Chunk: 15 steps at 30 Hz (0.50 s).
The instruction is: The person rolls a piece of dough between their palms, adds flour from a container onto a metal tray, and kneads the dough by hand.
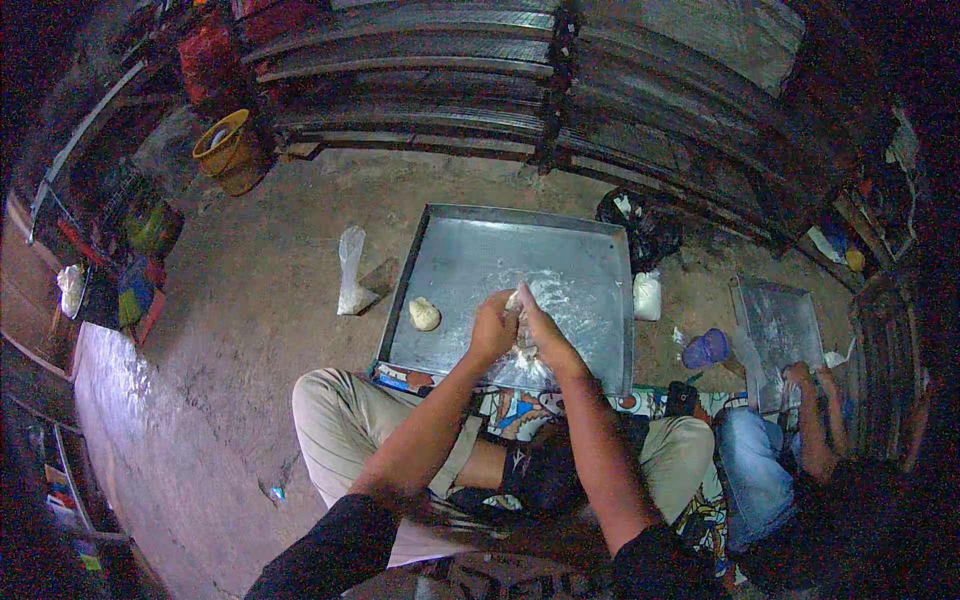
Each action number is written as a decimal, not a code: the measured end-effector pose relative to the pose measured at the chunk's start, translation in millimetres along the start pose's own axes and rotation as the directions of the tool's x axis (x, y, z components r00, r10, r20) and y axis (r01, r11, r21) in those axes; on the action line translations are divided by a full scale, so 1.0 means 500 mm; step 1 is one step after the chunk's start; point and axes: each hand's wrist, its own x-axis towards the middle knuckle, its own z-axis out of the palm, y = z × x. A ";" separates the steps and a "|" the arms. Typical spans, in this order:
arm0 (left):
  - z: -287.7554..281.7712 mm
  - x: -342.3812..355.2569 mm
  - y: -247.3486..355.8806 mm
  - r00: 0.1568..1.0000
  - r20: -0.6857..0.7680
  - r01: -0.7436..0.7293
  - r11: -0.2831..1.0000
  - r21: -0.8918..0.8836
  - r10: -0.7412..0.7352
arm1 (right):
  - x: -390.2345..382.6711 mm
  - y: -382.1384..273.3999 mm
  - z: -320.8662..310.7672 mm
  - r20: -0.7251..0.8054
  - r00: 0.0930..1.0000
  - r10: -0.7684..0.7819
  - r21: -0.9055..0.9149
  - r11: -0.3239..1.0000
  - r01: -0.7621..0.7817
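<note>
A wide, shallow metal tray [570, 228] lies on the floor in front of my crossed legs. Over its middle my left hand [491, 328] and my right hand [544, 332] are pressed together, both closed around a small pale lump [514, 301] that looks like dough. The hands cover most of it. White flour [532, 372] is smeared on the tray beneath and beyond them. To the left of my hands, apart from them, a round ball of dough [424, 314] rests on the tray.
Left of the tray stands a clear bag of white powder [353, 290]; another white bag [648, 297] sits at its right. Beyond are a purple container [706, 348] and a second tray [780, 318], where another person's hands work. A yellow bucket [236, 160] stands far left, near dark racks [420, 70].
</note>
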 end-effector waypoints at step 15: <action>-0.070 0.018 -0.014 0.774 0.540 0.631 0.473 -0.615 -0.331 | -0.050 -0.052 0.005 0.051 0.796 -0.603 -0.624 0.603 0.497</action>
